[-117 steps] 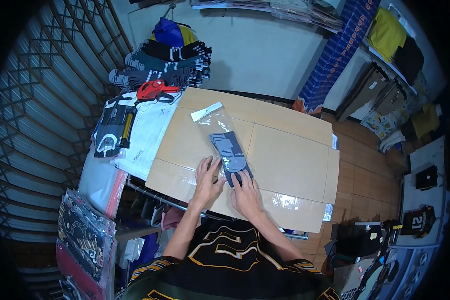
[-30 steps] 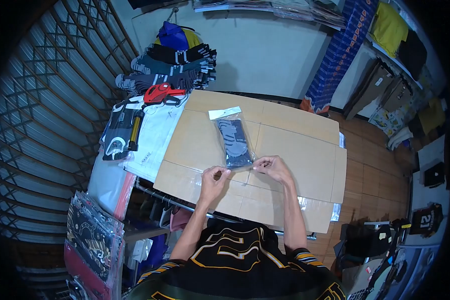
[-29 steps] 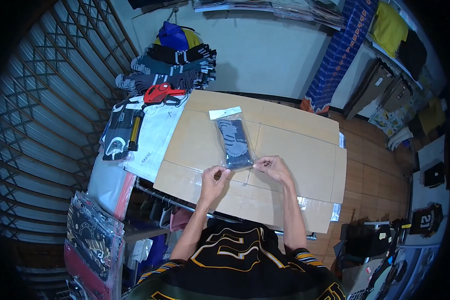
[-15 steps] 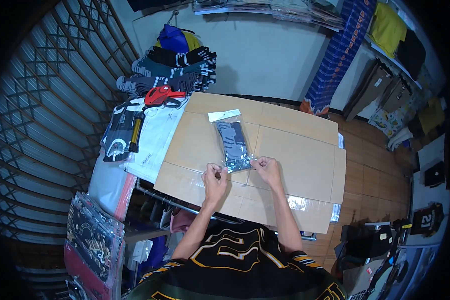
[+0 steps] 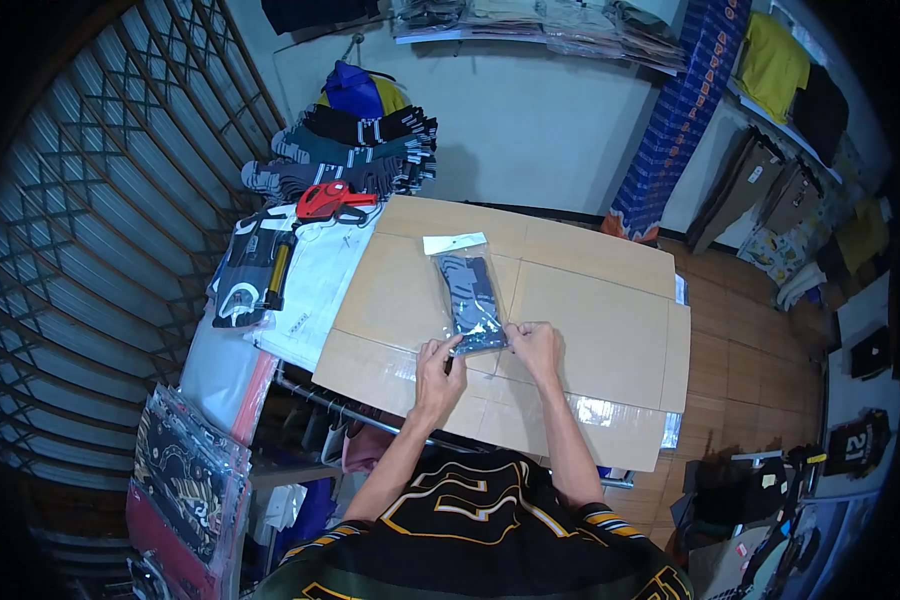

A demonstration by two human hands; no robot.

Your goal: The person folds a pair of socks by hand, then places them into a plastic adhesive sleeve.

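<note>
ok so the blue banner [image 5: 682, 120] by the wall has orange letters, looks like "APPAREL" to me, rest is too blurry. Dark jersey [image 5: 857, 443] off to the side says "21". Big outlined number on the worn shirt [image 5: 470, 500], can't make it out tbh.

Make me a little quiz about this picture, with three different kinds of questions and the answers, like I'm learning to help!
1. What is the clear bag lying on?
A) a blue towel
B) the cardboard sheet
C) the wooden floor

2. True or false: the white strip is at the end of the bag farther from the right hand.

3. Fill in the blank: from the person's side, the red tool sits beyond the ____ edge of the cardboard sheet (left or right).

Key: 1. B; 2. true; 3. left
</note>
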